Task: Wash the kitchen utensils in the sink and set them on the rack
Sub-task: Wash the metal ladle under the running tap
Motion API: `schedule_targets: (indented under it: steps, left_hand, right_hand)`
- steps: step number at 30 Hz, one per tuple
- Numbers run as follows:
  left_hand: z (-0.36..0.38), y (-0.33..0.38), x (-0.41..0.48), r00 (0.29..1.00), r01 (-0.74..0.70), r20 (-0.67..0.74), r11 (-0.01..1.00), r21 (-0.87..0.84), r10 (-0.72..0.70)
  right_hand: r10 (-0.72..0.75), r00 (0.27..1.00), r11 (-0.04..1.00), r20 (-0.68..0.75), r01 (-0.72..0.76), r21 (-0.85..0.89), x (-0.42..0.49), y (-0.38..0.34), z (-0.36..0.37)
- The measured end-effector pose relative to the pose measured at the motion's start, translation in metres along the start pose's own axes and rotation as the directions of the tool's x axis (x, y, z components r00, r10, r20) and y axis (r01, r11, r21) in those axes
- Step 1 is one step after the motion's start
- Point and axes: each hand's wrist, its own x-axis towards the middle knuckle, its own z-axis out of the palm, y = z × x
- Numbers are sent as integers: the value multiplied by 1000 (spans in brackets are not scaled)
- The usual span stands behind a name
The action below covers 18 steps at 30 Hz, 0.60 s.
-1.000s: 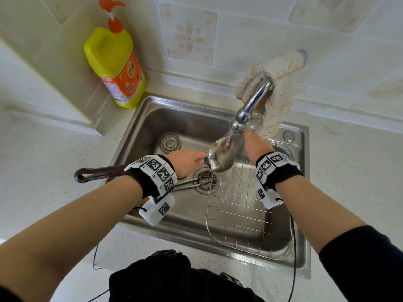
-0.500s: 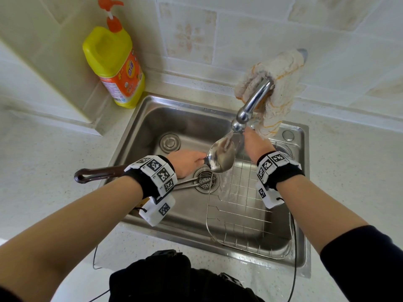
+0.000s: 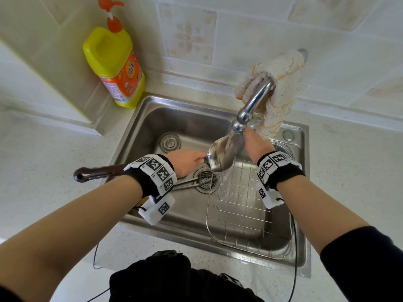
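Step in hand: rinsing the ladle [image 3: 220, 156] under the running tap [image 3: 255, 101], above the sink [image 3: 185, 120].
Ladle position: bowl held just below the spout, hollow side up and tilted. Water strikes the far edge and runs off toward the rack [image 3: 239, 205]. The dark handle sticks out leftward past the wrist, over the surface [image 3: 43, 171].
Left grip [image 3: 185, 162]: fingers curled round the ladle's neck, close behind the bowl.
Right grip [image 3: 257, 144]: at the far side of the bowl. The fingers are hidden behind bowl and spout, so I cannot tell whether they are spread or pinching; probably rubbing the rim.
Rack: wire, sitting in the right half of the sink, nothing on it yet.
Still to wash: a thin metal utensil [image 3: 187, 182] lies on the sink floor beside the drain [image 3: 205, 179].
Nearby: yellow soap bottle [image 3: 115, 64] at the back left corner; a cloth [image 3: 281, 83] draped over the tap.
Doing it well: roll the bowl slowly so the stream sweeps the whole hollow and then the back. Keep the hold near the neck for control. Keep the tilt draining into the sink, not along the handle onto the surface. Let it drip before setting it on the rack.
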Motion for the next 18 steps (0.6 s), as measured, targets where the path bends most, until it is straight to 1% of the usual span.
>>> schedule_targets:
  steps: [1,3,4,6,8,10,11,13,16,18]
  left_hand:
    - [-1,-4,-1,1000,-2,7,1000,-3,2]
    - [-1,-11,-2,1000,-11,21,1000,-1,11]
    - [0,-12,-3,1000,-15,25,1000,4,14]
    - [1,-16,-5,999,-25,40,1000,14,24]
    - [1,-15,-6,999,-29,47,1000,12,28]
    - [-1,-14,-6,998,-32,47,999,13,31]
    - [-2,-14,-6,998,-34,45,999,15,33]
    - [-2,-16,-9,999,-30,42,999,16,30]
    - [4,-16,-12,999,-15,43,1000,11,14]
    - [7,-14,-12,1000,1,23,1000,12,-1]
  right_hand:
    - [3,1000,1000,-1,-3,22,1,-2,3]
    - [3,1000,1000,16,-3,-8,-3,-6,7]
    - [2,999,996,44,3,-93,-6,-6,7]
    - [15,996,988,83,-2,-152,-11,-9,9]
    - [28,996,988,90,-14,-156,-12,-8,10]
    - [-3,998,983,69,15,-184,-13,-10,6]
    - [-11,999,985,48,19,-170,-11,-10,6]
    - [-29,998,984,52,37,-174,-13,-13,8]
    - [12,997,988,78,0,-152,-22,-11,12]
    - [52,999,993,16,-50,-110,-24,-9,16]
